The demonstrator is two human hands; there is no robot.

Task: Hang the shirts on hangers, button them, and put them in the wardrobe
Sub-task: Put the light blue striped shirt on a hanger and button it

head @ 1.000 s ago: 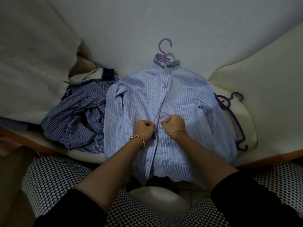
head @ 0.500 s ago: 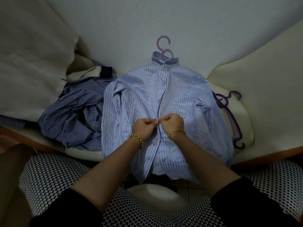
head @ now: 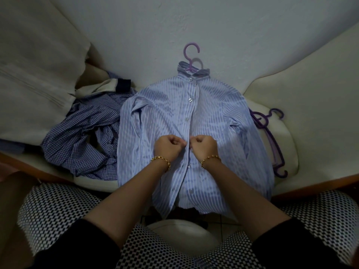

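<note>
A light blue striped shirt (head: 217, 113) lies flat on a cream cushion, front up, on a purple hanger (head: 189, 55) whose hook sticks out past the collar. Its top three buttons are closed. My left hand (head: 168, 147) and my right hand (head: 203, 147) sit side by side at mid-chest, fingers curled, each pinching one edge of the shirt's front placket. The button under my fingers is hidden.
A crumpled blue checked shirt (head: 81, 140) lies left of the striped one, with a cream garment (head: 101, 88) behind it. Spare purple hangers (head: 272, 144) lie on the cushion (head: 289, 152) at the right. A white wall stands behind. My knees in checked fabric are below.
Both hands have moved slightly up the placket and closer together, still pinching the two front edges.
</note>
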